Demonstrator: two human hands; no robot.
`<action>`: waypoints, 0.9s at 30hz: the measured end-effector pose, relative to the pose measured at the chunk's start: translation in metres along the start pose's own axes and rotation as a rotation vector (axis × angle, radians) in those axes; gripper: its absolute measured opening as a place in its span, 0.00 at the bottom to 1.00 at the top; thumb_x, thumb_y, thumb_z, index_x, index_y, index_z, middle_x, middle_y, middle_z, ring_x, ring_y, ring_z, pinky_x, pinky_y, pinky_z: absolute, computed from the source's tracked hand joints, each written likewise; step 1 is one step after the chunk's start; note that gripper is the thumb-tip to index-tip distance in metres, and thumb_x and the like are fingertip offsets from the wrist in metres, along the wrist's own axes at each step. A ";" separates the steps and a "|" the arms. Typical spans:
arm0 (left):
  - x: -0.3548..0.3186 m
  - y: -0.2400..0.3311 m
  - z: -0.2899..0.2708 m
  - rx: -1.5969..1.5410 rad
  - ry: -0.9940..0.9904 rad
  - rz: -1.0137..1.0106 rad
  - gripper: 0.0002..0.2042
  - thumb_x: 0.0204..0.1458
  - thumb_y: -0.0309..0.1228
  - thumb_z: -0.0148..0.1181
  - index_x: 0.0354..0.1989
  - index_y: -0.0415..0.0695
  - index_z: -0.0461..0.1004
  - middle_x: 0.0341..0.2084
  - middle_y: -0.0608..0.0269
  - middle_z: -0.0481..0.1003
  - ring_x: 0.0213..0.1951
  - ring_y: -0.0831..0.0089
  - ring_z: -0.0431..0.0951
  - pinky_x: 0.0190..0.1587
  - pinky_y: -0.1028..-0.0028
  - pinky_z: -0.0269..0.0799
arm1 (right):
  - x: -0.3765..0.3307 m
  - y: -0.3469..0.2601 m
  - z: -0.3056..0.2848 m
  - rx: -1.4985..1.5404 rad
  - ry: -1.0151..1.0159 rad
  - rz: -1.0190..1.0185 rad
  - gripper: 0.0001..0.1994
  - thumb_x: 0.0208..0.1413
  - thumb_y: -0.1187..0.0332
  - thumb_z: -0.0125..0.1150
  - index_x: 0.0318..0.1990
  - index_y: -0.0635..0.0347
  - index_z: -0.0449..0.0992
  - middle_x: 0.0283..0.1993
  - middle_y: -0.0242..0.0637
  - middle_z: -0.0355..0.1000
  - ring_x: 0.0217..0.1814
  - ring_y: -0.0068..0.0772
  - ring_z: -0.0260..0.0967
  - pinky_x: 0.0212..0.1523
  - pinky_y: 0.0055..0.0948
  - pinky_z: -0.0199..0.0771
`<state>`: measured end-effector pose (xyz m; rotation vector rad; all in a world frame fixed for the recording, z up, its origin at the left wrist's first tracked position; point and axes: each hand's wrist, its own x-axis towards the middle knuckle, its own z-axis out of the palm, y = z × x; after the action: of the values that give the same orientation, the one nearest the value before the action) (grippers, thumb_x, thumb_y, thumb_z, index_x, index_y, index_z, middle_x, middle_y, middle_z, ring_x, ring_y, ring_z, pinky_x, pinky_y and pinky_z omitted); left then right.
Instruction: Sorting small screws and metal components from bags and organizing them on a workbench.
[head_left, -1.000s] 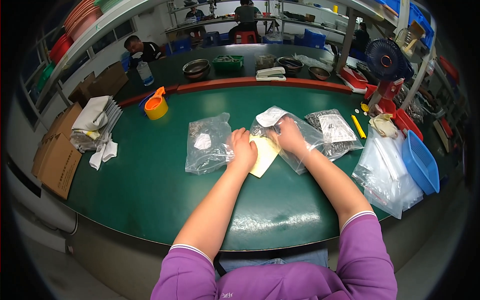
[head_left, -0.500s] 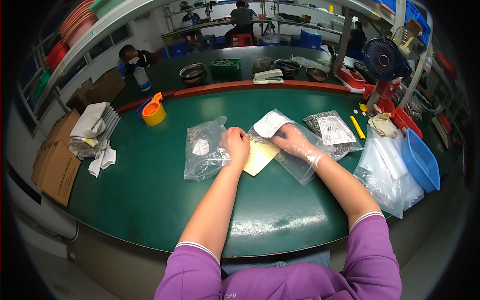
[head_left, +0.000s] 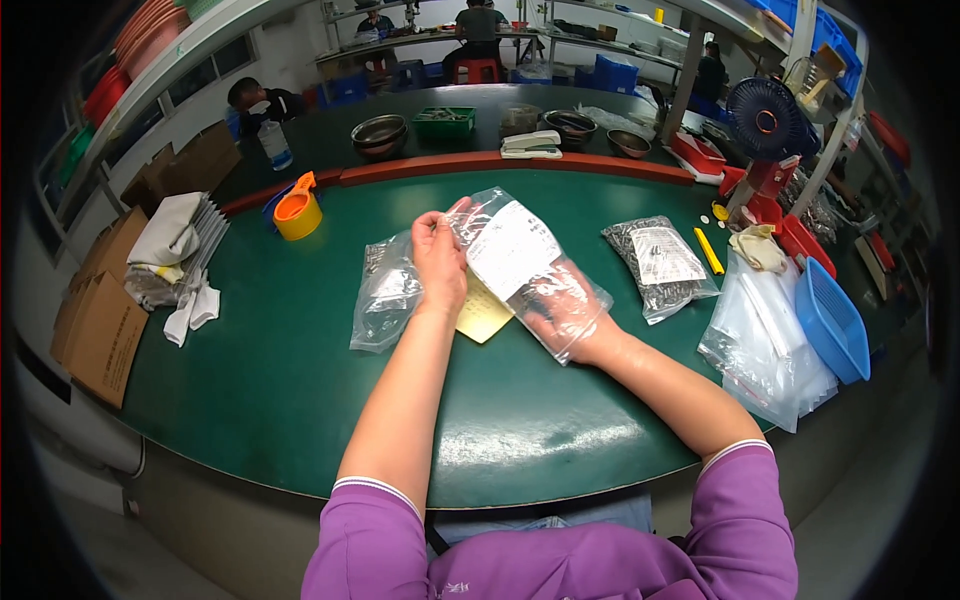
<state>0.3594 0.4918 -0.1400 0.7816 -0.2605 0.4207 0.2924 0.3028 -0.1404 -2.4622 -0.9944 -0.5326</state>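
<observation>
A clear plastic bag [head_left: 575, 325] with a white paper label [head_left: 515, 247] is lifted slantwise over the green table. My left hand [head_left: 440, 262] is closed in a pinch on its upper left edge. Around its lower part is my right hand [head_left: 572, 308], seen through the film; whether it is inside or behind the bag I cannot tell. Small dark pieces show beside the right fingers. A yellow paper sheet [head_left: 484, 315] lies partly hidden under the bag and left hand. Left of them rests another clear bag [head_left: 378, 318] with some small dark contents.
To the right lie a filled bag of small dark parts [head_left: 638, 272], a yellow stick [head_left: 709, 251], a stack of clear bags [head_left: 758, 345] and a blue basket [head_left: 832, 320]. Orange and yellow tape rolls [head_left: 298, 218] and folded cloths [head_left: 165, 240] are left. A stapler [head_left: 531, 145] stands behind.
The labelled bag has been raised and turned so its label faces up. My left hand has moved left and up onto its edge; my right hand has shifted slightly nearer to me.
</observation>
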 end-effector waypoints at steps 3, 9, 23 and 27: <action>-0.002 -0.008 -0.010 -0.110 0.108 -0.161 0.13 0.56 0.36 0.45 0.42 0.39 0.57 0.41 0.50 0.69 0.34 0.70 0.73 0.36 0.73 0.71 | -0.009 0.003 0.002 -0.052 -0.150 0.009 0.25 0.51 0.54 0.46 0.55 0.55 0.59 0.62 0.49 0.46 0.63 0.53 0.42 0.64 0.44 0.35; -0.009 -0.002 -0.008 0.241 -0.001 -0.450 0.17 0.55 0.41 0.44 0.42 0.39 0.64 0.42 0.54 0.69 0.45 0.65 0.69 0.47 0.68 0.67 | -0.008 -0.006 -0.005 0.018 -0.190 0.107 0.26 0.49 0.58 0.50 0.56 0.54 0.57 0.59 0.47 0.50 0.62 0.50 0.45 0.62 0.46 0.41; -0.009 0.020 0.000 -0.183 -0.172 -0.596 0.28 0.50 0.56 0.42 0.46 0.42 0.60 0.50 0.56 0.63 0.54 0.59 0.61 0.50 0.57 0.58 | -0.002 -0.015 -0.121 0.080 -0.970 0.110 0.22 0.45 0.63 0.56 0.48 0.64 0.67 0.47 0.48 0.66 0.50 0.41 0.64 0.51 0.30 0.62; -0.011 0.014 -0.007 -0.164 -0.252 -0.476 0.13 0.54 0.40 0.45 0.42 0.44 0.63 0.48 0.58 0.65 0.54 0.59 0.61 0.51 0.58 0.57 | 0.026 0.002 -0.136 0.541 -0.480 0.262 0.13 0.50 0.65 0.55 0.41 0.62 0.73 0.36 0.36 0.73 0.39 0.26 0.69 0.41 0.23 0.68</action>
<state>0.3436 0.5026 -0.1408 0.7078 -0.3283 -0.1480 0.2856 0.2455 -0.0143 -2.1947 -0.8194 0.3894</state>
